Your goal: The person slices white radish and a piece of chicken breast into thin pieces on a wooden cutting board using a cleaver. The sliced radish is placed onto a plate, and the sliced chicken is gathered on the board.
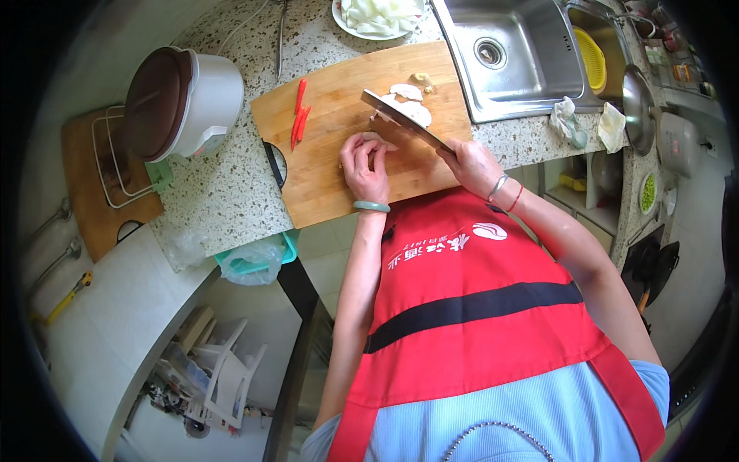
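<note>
A wooden cutting board point(339, 85) lies on the speckled counter. My right hand point(473, 165) is closed round the handle of a kitchen knife point(404, 119), whose blade slants up and left over the board. Behind the blade lie pale, whitish slices of what looks like raw meat point(416, 112). My left hand point(366, 165) is curled, fingertips down, over another pale piece point(377, 138) left of the knife; much of this piece is hidden under the fingers. Red chili peppers point(299, 125) rest at the board's left side. Small yellowish pieces point(422, 79), perhaps ginger, sit near its far right.
Beyond the board stands a plate of pale cut vegetables point(379, 17). A steel sink point(531, 61) adjoins the board on the right, with cloths point(568, 122) on its near edge. At the left are a rice cooker point(185, 104) and a teal bin point(289, 248) lined with plastic.
</note>
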